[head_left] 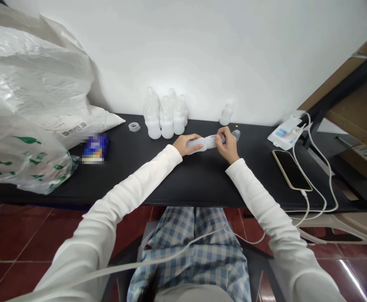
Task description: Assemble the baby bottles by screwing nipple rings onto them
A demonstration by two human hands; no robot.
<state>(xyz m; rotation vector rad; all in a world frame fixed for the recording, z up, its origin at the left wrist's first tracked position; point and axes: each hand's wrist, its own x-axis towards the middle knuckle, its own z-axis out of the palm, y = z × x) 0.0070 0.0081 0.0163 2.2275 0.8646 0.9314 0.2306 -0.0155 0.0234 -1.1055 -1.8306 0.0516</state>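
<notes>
A frosted white baby bottle (pixel 205 144) lies almost level above the black table, its base toward my left hand. My left hand (pixel 186 144) is closed around the bottle's lower part. At the neck end, my right hand (pixel 227 144) pinches the bottle's top with bent fingers, which partly cover it. A clear dome cap (pixel 237 134) shows just past my right fingers; whether it is on the bottle or on the table I cannot tell. Behind my hands, a white bottle without a dome (pixel 226 115) leans near the wall.
Several capped bottles (pixel 167 121) stand grouped by the wall. Clear rings (pixel 134 126) are stacked left of them. Large plastic bags (pixel 35 84) and a blue packet (pixel 95 148) occupy the left. A phone (pixel 292 170) on a white cable and a power strip (pixel 284 133) lie right.
</notes>
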